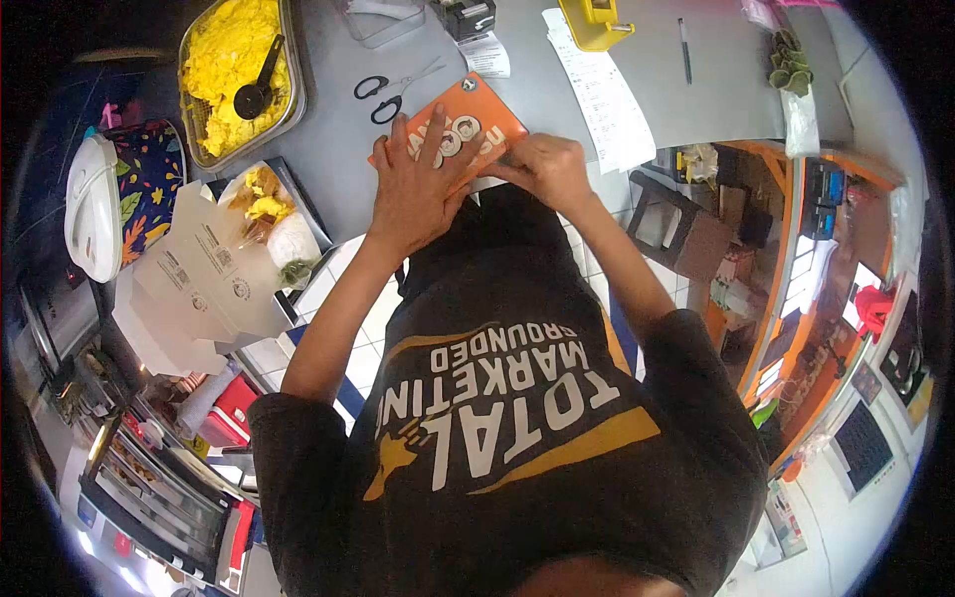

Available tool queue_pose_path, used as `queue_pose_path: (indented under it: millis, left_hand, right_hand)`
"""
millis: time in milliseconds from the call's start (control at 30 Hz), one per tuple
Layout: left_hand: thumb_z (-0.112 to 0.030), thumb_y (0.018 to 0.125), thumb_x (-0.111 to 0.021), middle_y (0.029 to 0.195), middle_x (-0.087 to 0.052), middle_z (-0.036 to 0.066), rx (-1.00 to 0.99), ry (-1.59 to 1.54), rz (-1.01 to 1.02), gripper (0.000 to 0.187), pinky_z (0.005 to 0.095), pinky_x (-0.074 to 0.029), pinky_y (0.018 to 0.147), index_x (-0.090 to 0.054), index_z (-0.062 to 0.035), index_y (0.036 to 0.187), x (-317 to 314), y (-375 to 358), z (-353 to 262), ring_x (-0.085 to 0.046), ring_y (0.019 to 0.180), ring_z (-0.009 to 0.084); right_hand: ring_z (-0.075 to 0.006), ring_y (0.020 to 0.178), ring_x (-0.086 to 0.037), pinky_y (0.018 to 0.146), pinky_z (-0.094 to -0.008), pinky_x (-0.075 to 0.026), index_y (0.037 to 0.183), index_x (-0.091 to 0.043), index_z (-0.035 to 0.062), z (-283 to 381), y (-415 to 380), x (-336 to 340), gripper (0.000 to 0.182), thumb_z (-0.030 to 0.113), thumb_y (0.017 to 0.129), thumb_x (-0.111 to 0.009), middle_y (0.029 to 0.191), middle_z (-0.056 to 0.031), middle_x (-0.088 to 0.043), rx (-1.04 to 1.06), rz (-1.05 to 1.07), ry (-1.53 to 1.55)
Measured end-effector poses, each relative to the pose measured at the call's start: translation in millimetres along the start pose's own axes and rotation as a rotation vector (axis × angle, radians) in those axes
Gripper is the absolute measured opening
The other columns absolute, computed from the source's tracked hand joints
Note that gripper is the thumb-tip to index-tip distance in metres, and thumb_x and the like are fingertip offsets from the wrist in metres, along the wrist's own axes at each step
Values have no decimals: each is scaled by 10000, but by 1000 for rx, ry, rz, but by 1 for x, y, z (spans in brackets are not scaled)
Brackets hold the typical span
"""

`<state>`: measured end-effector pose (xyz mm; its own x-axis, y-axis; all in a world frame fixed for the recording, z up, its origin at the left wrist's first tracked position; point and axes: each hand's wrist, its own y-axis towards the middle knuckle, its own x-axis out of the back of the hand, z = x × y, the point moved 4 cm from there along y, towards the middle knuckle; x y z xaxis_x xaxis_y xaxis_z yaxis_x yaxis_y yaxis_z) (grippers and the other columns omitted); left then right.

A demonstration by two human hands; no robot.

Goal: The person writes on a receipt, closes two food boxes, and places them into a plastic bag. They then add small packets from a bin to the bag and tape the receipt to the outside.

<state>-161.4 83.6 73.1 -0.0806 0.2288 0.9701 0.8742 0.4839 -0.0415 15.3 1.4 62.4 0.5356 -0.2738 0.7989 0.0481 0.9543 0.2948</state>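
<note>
An orange printed cardboard box (487, 114) lies at the near edge of the grey table. Across its top stretch the fingers of my left hand (413, 189), its thumb along the near side, gripping the box. My right hand (550, 169) is closed at the box's right end, fingers pinched on its edge; the fingertips are partly hidden. Black-handled scissors (386, 98) rest just beyond my left hand. To the left, an open white takeaway carton (194, 269) holds yellow food and a wrapped white portion.
A tray of yellow scrambled egg (234, 30) with a black scoop (261, 88) stands back left. Beyond the box are a small black printer (468, 17), long paper receipts (602, 99), a yellow tape dispenser (595, 25) and a pen (685, 52). Orange shelving (771, 298) stands right.
</note>
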Motion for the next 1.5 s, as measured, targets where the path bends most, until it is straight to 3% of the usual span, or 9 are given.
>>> queue_pose_path:
  millis: [267,400,500,667,967,1067,1200,1300,1500]
  left_hand:
    - [-189,919,-599,1600,-268,207,-214,-172,41,616,656,-168,1181,-442,-226,1513,2,-46,-4,-260,1463,449]
    - [-24,890,-579,1319,-522,285,358,-395,-505,454,495,-420,1039,-513,48,1333,-1,-123,-5,-516,1233,430]
    - [-107,976,-576,998,-538,98,1004,-929,-922,183,328,-493,871,-449,-41,1091,-40,-184,6,-563,928,195]
    - [-333,1021,-570,997,-568,166,1568,-1368,-1087,433,368,-590,605,-346,-21,1220,-50,-198,46,-663,733,267]
    - [-34,963,-389,714,-583,122,1454,-1231,-840,301,294,-467,424,-380,-16,1263,-56,-202,73,-585,514,191]
    - [-32,981,-417,711,-600,120,1403,-1185,-649,367,297,-471,423,-336,-15,1339,-66,-211,39,-572,494,166]
    - [-52,939,-498,686,-627,153,1309,-969,-449,359,375,-500,486,-436,29,1283,-34,-180,13,-630,542,223]
    - [-70,906,-553,662,-621,214,1095,-527,-209,391,446,-515,539,-454,45,1267,-37,-169,40,-630,539,343]
    - [-61,821,-695,883,-634,127,670,-100,-521,236,420,-518,664,-628,-16,1043,32,-103,35,-638,794,342]
  right_hand:
    - [-327,1161,-560,1042,-473,-395,1271,-539,28,24,87,-25,793,378,641,-868,1189,-146,-588,471,337,-209]
    - [-346,1195,-549,1069,-466,-383,1312,-523,29,22,86,-17,775,367,688,-832,1249,-165,-587,331,591,-138]
    - [-390,1115,-586,996,-477,-445,1296,-528,17,0,52,42,794,341,652,-863,1199,-205,-603,10,381,20]
    - [-406,1070,-635,926,-464,-514,1286,-520,-34,-98,-9,183,786,320,685,-882,1177,-243,-621,-355,35,-371]
    - [-402,1134,-629,921,-463,-520,1248,-561,-86,-336,-66,247,927,603,686,-823,1218,-300,-627,-792,28,-772]
    - [-414,1108,-636,929,-470,-514,1267,-552,-103,-237,-14,225,861,538,751,-805,1179,-299,-640,-502,-175,-979]
    - [-259,829,-686,698,-364,-565,1169,-657,53,-94,20,106,374,220,850,-756,1012,-138,-696,-448,-51,23]
    - [-302,901,-688,741,-422,-572,1275,-584,47,-7,38,29,518,226,830,-783,1135,-149,-658,-267,106,182]
    - [-356,915,-654,860,-447,-520,1217,-600,12,25,85,3,462,153,814,-777,1089,-182,-646,-100,-200,90]
